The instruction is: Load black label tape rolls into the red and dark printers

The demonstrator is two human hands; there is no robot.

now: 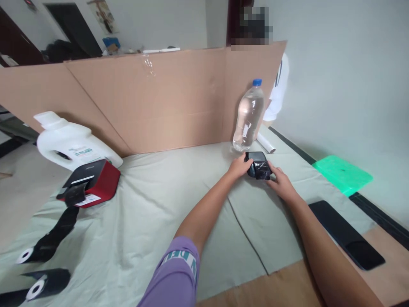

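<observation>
Both my hands are at a small dark boxy device (259,165) with a glossy black strip hanging over its front, low over or on the cloth near the water bottle. My left hand (239,166) grips its left side, with the thumb on the front. At its right edge, my right hand (281,182) holds it with bent fingers. The parts of the fingers behind the device are hidden. Just behind it, a large clear bottle with a blue cap (249,115) leans slightly to the right.
Cardboard panels (172,102) wall the back. At left lie a white jug (72,143), a red-and-black printer (96,183) and black rolls (53,281) on the pale cloth (153,213). At right are a black slab (347,234) and a green plastic item (343,172). A person stands behind.
</observation>
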